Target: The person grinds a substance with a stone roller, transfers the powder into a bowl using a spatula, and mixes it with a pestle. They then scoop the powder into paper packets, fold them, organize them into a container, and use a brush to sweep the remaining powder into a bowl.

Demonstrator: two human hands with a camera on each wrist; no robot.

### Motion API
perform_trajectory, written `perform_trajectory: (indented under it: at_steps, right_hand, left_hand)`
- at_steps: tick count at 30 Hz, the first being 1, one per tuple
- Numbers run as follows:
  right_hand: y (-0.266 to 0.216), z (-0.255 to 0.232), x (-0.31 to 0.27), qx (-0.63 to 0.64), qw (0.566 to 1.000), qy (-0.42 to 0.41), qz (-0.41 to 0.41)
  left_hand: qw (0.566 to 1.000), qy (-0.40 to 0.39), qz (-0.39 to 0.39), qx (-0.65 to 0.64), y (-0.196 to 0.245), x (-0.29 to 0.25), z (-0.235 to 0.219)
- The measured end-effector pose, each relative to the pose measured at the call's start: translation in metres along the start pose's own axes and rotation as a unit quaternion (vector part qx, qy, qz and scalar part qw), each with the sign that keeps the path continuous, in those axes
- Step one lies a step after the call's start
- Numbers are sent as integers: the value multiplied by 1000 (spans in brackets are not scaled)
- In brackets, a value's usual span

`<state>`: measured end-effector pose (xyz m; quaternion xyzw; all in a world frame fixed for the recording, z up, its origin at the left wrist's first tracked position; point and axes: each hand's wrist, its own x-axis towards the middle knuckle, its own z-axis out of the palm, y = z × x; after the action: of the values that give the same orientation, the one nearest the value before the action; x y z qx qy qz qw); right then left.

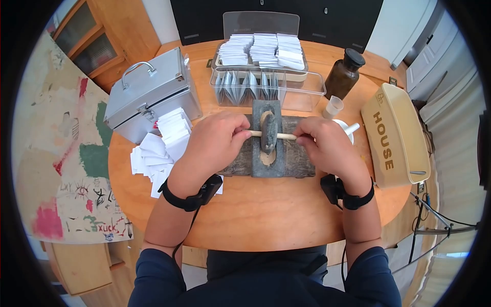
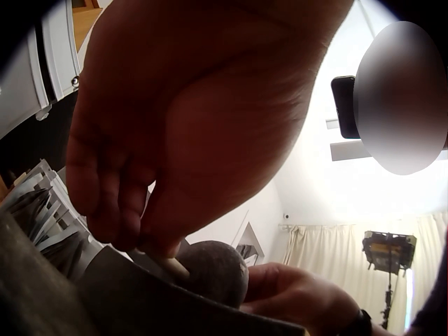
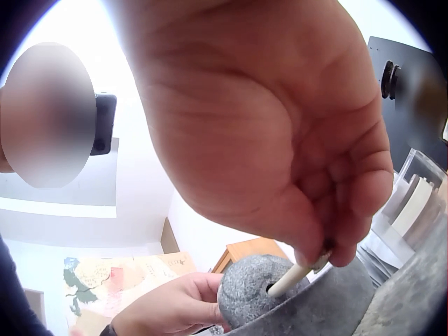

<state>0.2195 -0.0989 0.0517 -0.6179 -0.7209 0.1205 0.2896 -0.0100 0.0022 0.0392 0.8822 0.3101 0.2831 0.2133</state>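
Note:
A round grey stone grinding wheel [image 1: 268, 132] stands upright in a long stone trough [image 1: 260, 166] on a dark slab [image 1: 235, 165]. Tan powder [image 1: 267, 159] lies in the trough at both sides of the wheel. Through the wheel's middle runs a pale wooden handle [image 1: 286, 136]. My left hand [image 1: 215, 140] pinches its left end between thumb and fingers, and my right hand [image 1: 330, 143] does the same on the right. In the right wrist view, the handle [image 3: 287, 280] enters the hole in the wheel [image 3: 250, 290].
White paper packets [image 1: 153, 148] lie beside a silver metal case [image 1: 148, 97] on the left. Behind the trough are clear bins [image 1: 317, 84] of packets. A brown bottle [image 1: 341, 77], small cup [image 1: 333, 106], white bowl [image 1: 341, 124] and beige HOUSE box [image 1: 396, 138] stand right.

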Motion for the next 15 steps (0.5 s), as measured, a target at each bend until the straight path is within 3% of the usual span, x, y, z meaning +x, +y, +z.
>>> perform_trajectory:
  at_steps: [1, 5, 7, 9, 10, 11, 13, 15]
  right_hand:
    - [1, 1, 0, 1, 1000, 0, 0]
    - [3, 5, 1, -1, 999, 33, -11]
    - [1, 0, 0, -1, 999, 35, -12]
    - [-5, -11, 0, 23, 999, -42, -8]
    - [-5, -10, 1, 22, 999, -41, -9]
    - [-5, -9, 1, 17, 999, -28, -12]
    - [-3, -2, 1, 12, 1000, -15, -15]
    - [1, 6, 2, 70, 996, 35, 35]
  left_hand:
    - [999, 25, -5, -25, 1, 0, 1]
    - [1000, 1, 25, 11, 0, 1, -4]
    - [996, -89, 1, 5, 6, 0, -14]
    - [994, -108, -8, -4, 10, -4, -18]
    - [992, -125, -17, -11, 11, -4, -20]
    - [992, -124, -16, -11, 11, -4, -18]
    - [999, -28, -10, 24, 10, -3, -9]
    - [999, -7, 8, 37, 5, -3, -4]
